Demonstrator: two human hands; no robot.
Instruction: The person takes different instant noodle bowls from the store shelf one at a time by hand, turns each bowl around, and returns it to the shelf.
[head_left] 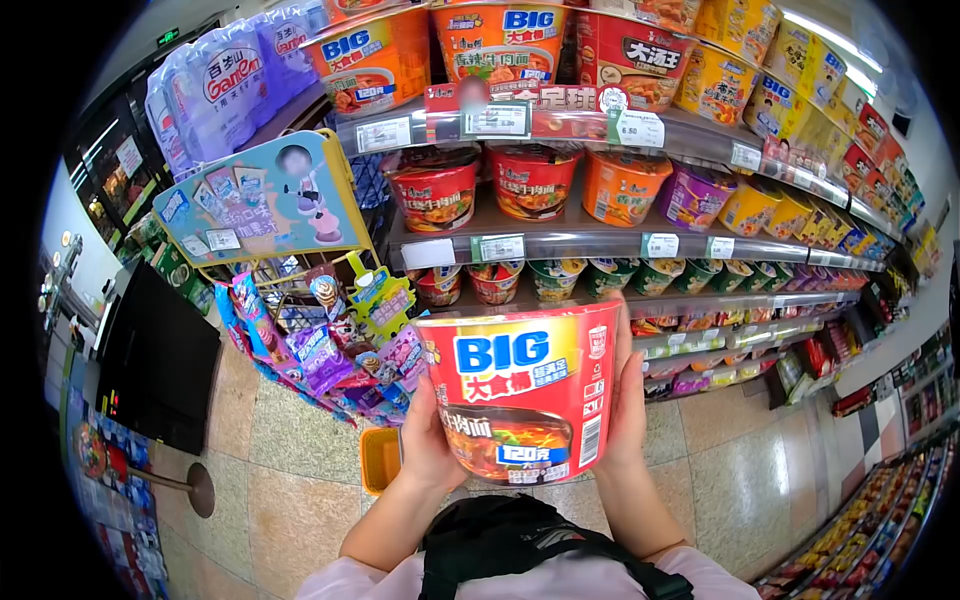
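A large red and yellow noodle tub (525,395) marked BIG is held upright in front of my body, its printed side facing me. My left hand (428,440) presses against its left side, and my right hand (626,410) wraps its right side. Both hands are closed on the tub, with some fingers hidden behind it. Beyond it, red noodle bowls (533,182) and an orange bowl (625,188) stand on a shelf (590,243). Larger orange tubs (497,45) stand on the shelf above.
A wire rack of snack bags (325,355) with a blue sign (265,200) stands at the left. Wrapped water bottles (225,85) are at the upper left. A yellow basket (380,460) sits on the tiled floor. More packed shelves (880,530) run along the lower right.
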